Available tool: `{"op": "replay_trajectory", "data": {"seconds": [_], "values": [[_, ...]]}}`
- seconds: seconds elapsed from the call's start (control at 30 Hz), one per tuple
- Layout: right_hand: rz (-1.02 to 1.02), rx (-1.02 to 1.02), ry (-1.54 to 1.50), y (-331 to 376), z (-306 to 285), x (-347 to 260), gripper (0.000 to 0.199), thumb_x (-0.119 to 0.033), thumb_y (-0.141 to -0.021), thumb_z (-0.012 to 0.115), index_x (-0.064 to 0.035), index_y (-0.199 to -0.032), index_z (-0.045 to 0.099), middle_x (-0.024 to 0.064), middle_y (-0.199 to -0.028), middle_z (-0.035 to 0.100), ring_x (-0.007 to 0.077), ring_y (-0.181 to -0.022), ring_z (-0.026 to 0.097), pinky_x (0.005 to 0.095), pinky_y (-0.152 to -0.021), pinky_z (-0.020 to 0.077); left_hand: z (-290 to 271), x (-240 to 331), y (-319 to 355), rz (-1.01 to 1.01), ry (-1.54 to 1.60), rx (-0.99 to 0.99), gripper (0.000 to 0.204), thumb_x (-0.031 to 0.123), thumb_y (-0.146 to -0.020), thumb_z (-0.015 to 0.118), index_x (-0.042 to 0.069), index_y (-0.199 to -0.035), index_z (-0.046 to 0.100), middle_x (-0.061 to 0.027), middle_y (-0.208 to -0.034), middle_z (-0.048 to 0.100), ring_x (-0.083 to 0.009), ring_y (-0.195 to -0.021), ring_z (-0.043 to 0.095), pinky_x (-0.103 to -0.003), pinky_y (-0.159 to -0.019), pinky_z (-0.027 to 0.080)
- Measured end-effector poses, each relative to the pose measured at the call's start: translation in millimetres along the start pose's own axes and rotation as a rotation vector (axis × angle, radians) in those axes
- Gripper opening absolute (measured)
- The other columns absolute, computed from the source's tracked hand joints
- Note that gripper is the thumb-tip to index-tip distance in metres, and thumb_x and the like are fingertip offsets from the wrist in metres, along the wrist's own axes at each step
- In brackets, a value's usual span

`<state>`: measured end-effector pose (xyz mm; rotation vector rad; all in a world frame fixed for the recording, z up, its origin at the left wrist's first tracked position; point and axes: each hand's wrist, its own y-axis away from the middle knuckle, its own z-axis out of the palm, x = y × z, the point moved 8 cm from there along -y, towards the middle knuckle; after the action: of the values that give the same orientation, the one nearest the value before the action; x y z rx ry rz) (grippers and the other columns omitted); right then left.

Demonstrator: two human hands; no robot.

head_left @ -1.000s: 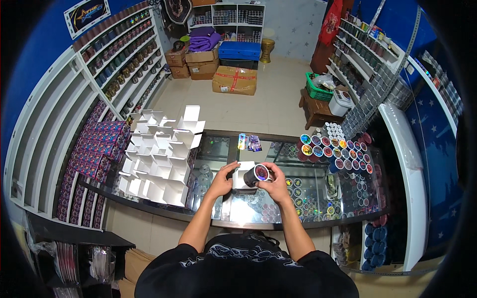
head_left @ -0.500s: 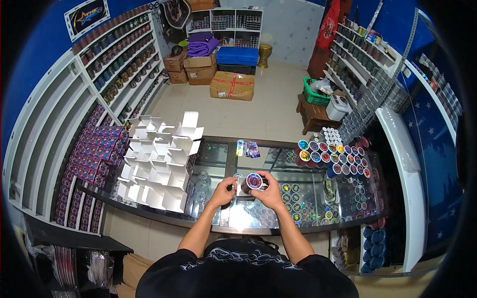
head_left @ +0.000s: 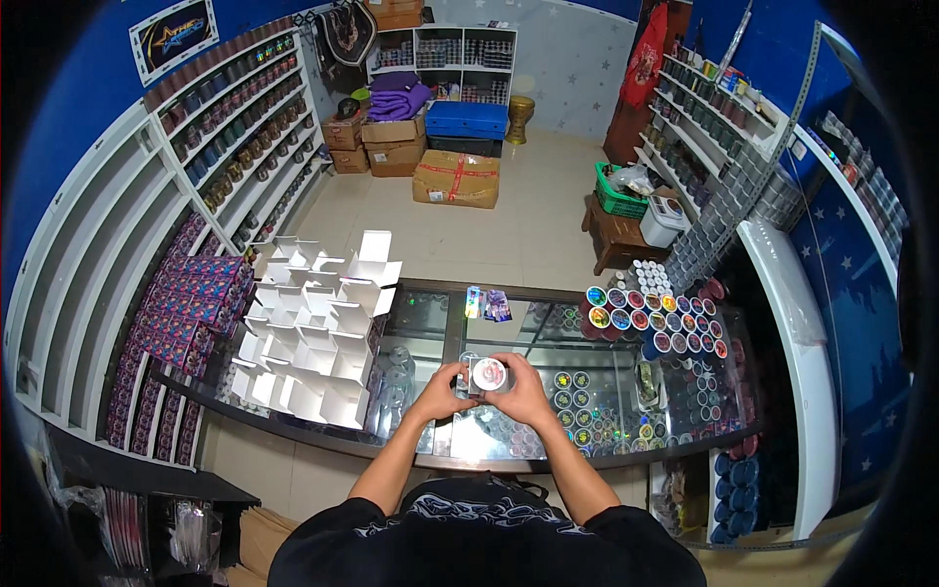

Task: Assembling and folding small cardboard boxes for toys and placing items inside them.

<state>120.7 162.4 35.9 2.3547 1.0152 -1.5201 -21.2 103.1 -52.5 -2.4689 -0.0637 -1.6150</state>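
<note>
A round-lidded jar (head_left: 489, 374) is held over the glass counter, its label facing up, pale with red marks. My right hand (head_left: 525, 393) wraps round its right side. My left hand (head_left: 440, 395) has its fingers bent in against the jar's left side, with the thumb near its lower front; what lies beneath those fingers is hidden. Left of my hands stand several open white boxes (head_left: 328, 338) with their flaps up. To the right, rows of jars with colourful lids (head_left: 660, 321) stand close together on the counter.
Small coloured cards (head_left: 487, 303) lie beyond my hands on the glass counter (head_left: 421, 445). Patterned purple cartons (head_left: 201, 313) are stacked at far left. Behind the counter, a taped cardboard box (head_left: 457, 181) sits on the floor. Shelves of jars line both walls.
The jar has moved slightly left and nearer, and its lid now looks pale instead of dark and colourful. My left hand has closed in on the jar's side.
</note>
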Motion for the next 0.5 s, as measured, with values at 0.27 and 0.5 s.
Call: {"op": "replay_trajectory", "data": {"seconds": [0.27, 0.5], "values": [[0.059, -0.166, 0.477, -0.9, 4.7, -12.4, 0.059, -0.034, -0.059, 0.082, -0.0089, -0.109, 0.062, 0.01, -0.103, 0.066, 0.0285, -0.11, 0.053, 0.0529, -0.094, 0.0281, -0.8, 0.8, -1.4, 0.011, -0.023, 0.015, 0.046, 0.016, -0.057, 0.085, 0.007, -0.087, 0.05, -0.0148, -0.118, 0.056, -0.0306, -0.116, 0.049, -0.039, -0.1, 0.038], [0.062, -0.379, 0.601, -8.1, 16.5, 3.4, 0.065, -0.05, -0.064, 0.077, -0.0076, -0.111, 0.062, 0.0094, -0.106, 0.068, 0.0361, -0.128, 0.042, 0.0668, -0.105, 0.0112, -1.2, 2.0, -3.0, 0.027, -0.02, 0.0, 0.046, 0.017, -0.058, 0.085, 0.007, -0.086, 0.05, -0.0144, -0.117, 0.056, -0.031, -0.115, 0.05, -0.039, -0.1, 0.038]]}}
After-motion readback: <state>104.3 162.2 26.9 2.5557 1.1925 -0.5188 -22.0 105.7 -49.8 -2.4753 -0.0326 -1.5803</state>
